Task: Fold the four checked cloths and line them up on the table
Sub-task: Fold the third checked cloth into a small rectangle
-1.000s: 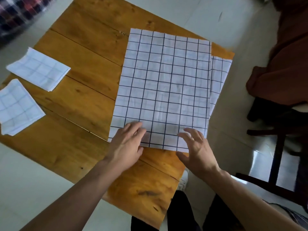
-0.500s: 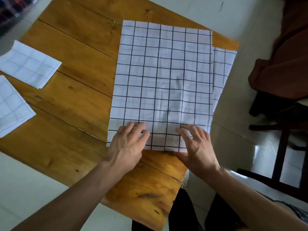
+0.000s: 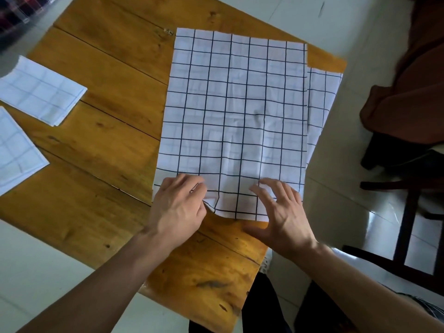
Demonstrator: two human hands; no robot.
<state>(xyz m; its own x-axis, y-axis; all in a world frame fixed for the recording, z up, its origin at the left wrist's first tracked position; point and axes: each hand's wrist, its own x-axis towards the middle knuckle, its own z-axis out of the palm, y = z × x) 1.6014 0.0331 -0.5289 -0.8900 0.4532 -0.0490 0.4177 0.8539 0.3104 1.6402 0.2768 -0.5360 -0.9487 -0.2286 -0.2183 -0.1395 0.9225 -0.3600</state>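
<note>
A large white cloth with dark checks point(image 3: 235, 121) lies spread flat on the wooden table point(image 3: 115, 97). A second checked cloth point(image 3: 322, 104) lies under it and sticks out on the right, over the table's edge. Two folded checked cloths sit at the left, one farther back point(image 3: 43, 90) and one nearer point(image 3: 16, 150). My left hand point(image 3: 180, 207) covers the top cloth's near left corner; its fingers are curled and pinch the near edge, which buckles up beside the thumb. My right hand point(image 3: 281, 212) rests spread fingertips on the near right part, thumb on the bare wood.
The table stands on a pale tiled floor point(image 3: 360, 193). A dark wooden chair point(image 3: 408, 212) with a brown garment point(image 3: 408, 87) draped on it is close on the right. The person's dark trouser legs point(image 3: 264, 308) are at the near table edge.
My left fingers have curled in and gathered the near edge of the top cloth, which now buckles. My right fingers have spread wider. Both hands stay at the near edge.
</note>
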